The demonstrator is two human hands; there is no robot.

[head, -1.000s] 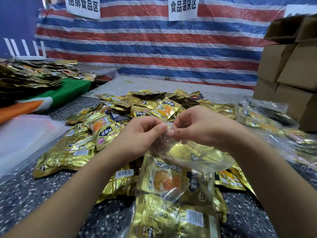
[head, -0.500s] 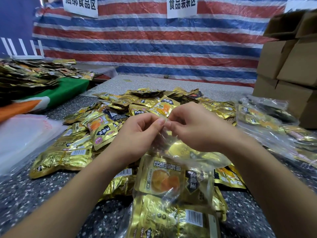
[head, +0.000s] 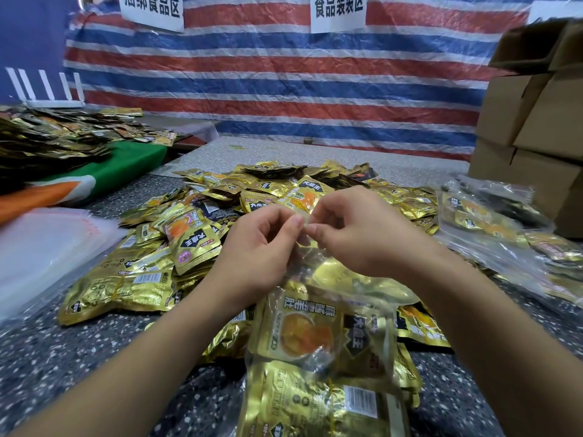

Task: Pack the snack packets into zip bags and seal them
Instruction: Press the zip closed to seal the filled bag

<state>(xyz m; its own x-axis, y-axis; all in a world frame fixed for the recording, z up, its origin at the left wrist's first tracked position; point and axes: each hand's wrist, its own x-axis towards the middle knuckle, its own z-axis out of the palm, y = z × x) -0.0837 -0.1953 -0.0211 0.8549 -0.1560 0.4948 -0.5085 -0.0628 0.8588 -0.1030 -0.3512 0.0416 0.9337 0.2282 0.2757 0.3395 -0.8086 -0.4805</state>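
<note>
Head view: a person's left hand [head: 257,247] and right hand [head: 362,238] met fingertip to fingertip above a speckled table [head: 47,357], each pinching the top edge of a clear zip bag [head: 331,310] between thumb and forefinger. The bag hung from that pinched edge toward the person, its lower end running out of the bottom of the frame. Gold snack packets [head: 303,335] showed through the plastic; at least three could be made out, the exact count hidden by folds and glare.

A loose heap of gold packets [head: 195,234], far too many to count, spread across the table beyond and to the left of the hands, reaching under the bag. Bare tabletop lay open along the near left, between the heap and the left forearm, and again at the near right corner.

At the left edge sat a stack of empty clear bags [head: 47,247], just beside the heap. To the right, filled clear bags [head: 492,222] lay piled, their number unclear. Behind those rose stacked cardboard boxes [head: 542,121], at least four, closing off the right side. A green cloth [head: 126,165] on a second surface at far left carried more packets. A striped tarp [head: 284,89] with two white signs [head: 339,9] walled the back.
</note>
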